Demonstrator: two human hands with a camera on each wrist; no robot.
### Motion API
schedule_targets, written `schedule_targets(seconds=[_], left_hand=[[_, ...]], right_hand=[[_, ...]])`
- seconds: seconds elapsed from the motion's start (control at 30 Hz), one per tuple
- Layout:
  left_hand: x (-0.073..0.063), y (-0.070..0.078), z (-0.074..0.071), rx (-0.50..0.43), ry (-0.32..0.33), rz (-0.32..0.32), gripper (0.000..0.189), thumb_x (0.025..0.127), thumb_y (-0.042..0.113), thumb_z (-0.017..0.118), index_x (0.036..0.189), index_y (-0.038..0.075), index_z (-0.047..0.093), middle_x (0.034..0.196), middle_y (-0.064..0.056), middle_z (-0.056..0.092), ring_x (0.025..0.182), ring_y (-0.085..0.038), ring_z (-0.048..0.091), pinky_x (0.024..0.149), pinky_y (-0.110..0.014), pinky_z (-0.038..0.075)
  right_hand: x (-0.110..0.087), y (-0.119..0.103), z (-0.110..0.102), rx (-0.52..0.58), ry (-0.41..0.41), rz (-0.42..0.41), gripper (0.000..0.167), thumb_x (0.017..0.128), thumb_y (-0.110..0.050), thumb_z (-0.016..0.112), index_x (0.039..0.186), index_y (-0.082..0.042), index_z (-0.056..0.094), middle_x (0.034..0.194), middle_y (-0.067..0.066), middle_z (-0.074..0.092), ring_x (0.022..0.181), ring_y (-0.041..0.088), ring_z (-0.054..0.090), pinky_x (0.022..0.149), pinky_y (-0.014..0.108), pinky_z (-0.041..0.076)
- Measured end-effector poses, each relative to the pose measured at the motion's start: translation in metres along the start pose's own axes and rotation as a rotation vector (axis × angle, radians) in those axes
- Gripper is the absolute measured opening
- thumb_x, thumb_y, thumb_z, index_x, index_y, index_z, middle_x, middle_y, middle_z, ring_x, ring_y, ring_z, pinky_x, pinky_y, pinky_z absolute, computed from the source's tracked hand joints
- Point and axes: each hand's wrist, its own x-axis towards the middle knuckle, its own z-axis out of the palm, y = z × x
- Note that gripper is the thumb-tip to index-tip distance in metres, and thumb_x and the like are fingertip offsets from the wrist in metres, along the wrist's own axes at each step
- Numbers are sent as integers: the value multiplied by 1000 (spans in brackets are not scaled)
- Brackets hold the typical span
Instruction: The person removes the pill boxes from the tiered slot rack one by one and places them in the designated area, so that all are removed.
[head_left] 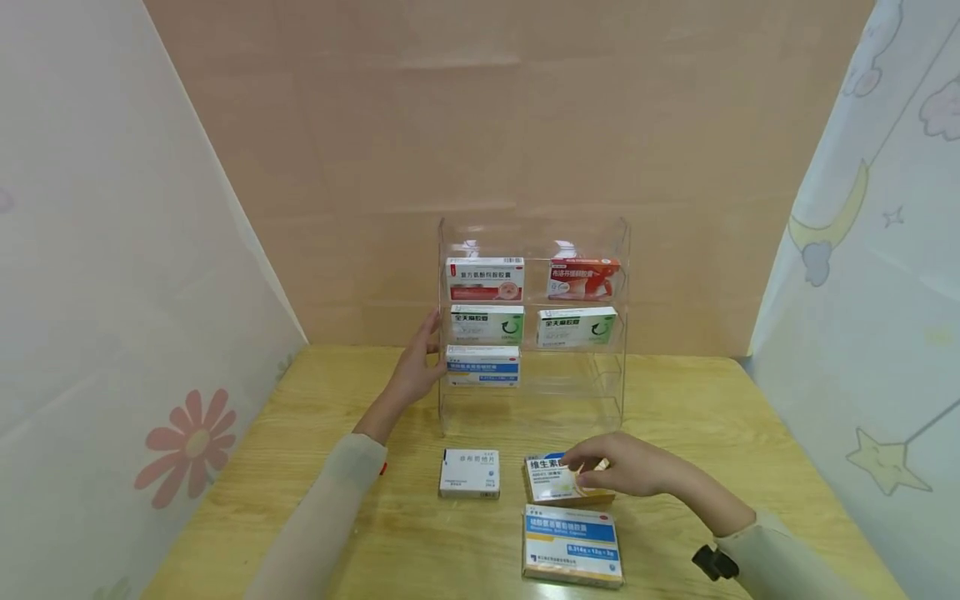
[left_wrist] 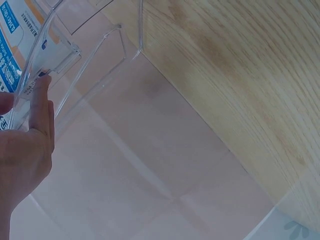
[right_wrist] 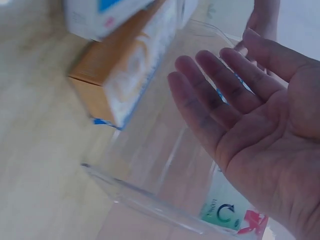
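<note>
My left hand (head_left: 416, 371) holds the left side of a clear plastic display rack (head_left: 570, 375). In the left wrist view, the rack's side edge runs between thumb and fingers (left_wrist: 40, 107). Close by, a blue-and-white medicine box (head_left: 483, 368) stands on the rack's lower shelf. My right hand (head_left: 626, 465) hovers over a white-and-orange medicine box (head_left: 551, 483) lying on the table, overlapping it in the head view. From the right wrist, its palm and spread fingers (right_wrist: 195, 107) show nothing held. Just in front lies another blue-and-white box (head_left: 572, 546).
Higher shelves carry two white-and-green boxes (head_left: 487, 325), a white-and-red box (head_left: 486, 282) and a red box (head_left: 583, 279). A small white box (head_left: 469, 473) lies on the wooden table (head_left: 405, 550), left of the orange one. Patterned side walls (head_left: 862, 333) flank the table.
</note>
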Motion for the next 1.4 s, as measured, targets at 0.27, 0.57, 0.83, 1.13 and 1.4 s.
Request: schedule_targets(seconds=[0.27,0.57,0.83,1.13,1.4], left_hand=[[-1,-1,1,12,7,5,92,94,-4,62,164,29,11,166,-2,29,125,-35,57,94,-47,56],[-2,-1,1,27,9,-3,94,94,-5,62,164,32,10,166,0,28,126,-35,57,96,-49,55],[-2,2,0,21,8,-2,96,93,-5,62,163,35,10,166,-1,28,127,-36,57,96,-49,55],[-4,-4,3,-1,-11,-21,99,93,-6,63,162,40,9,167,1,27,128,-34,56,95,-48,56],[-3,-3,5,6,-5,-6,96,93,-4,63,163,36,12,166,-2,29,127,-37,56,95,-51,55]], right_hand=[[38,-8,-27,-60,125,6,32,102,-23,61,131,-9,66,123,8,70,107,23,68,85,34,59],[80,-14,-51,-62,244,2,33,100,-12,63,131,-2,64,126,14,68,107,27,70,88,41,59],[107,-12,-58,-141,338,-24,36,97,-9,66,132,-1,64,128,17,67,109,32,69,90,44,59],[126,-14,-55,-166,366,-3,42,96,-13,67,136,-3,61,127,16,66,112,34,64,91,49,57],[140,-18,-55,-309,344,86,42,97,-22,69,137,-12,62,129,8,64,114,27,62,96,47,53]])
